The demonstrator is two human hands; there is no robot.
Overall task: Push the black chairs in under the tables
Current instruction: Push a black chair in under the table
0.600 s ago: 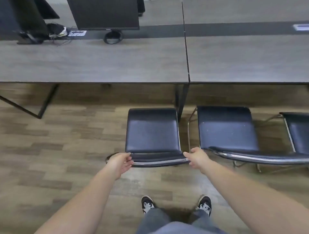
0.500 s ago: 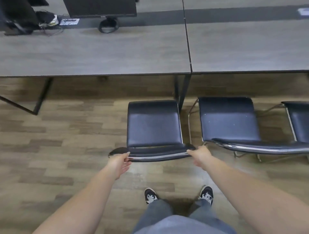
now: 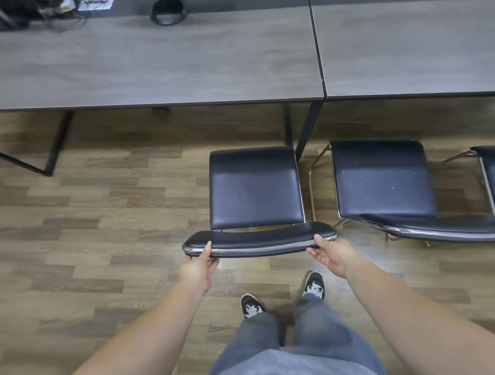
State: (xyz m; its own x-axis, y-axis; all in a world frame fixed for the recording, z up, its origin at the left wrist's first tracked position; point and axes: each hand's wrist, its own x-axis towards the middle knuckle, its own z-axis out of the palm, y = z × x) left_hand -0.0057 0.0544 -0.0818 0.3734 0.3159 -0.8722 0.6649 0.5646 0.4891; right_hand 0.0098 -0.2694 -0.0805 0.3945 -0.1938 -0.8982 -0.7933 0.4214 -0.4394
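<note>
None of the three black chairs is under a surface (image 3: 160, 61) yet. Left hand (image 3: 197, 270) and right hand (image 3: 332, 254) grasp the backrest of the middle chair (image 3: 254, 187), just short of the edge.

Place: an office — shared workroom
Evidence: long grey counters (image 3: 160, 61) set edge to edge, monitor stand (image 3: 168, 12), cables (image 3: 40, 13), black chairs (image 3: 255, 187) — wood-look floor (image 3: 93, 227)

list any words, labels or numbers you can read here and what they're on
None can be read.
White paper or label at the far edge of the left table: cut off by the frame and blurred, no text legible.
Black chairs, shoes and monitor base: no visible writing.
</note>
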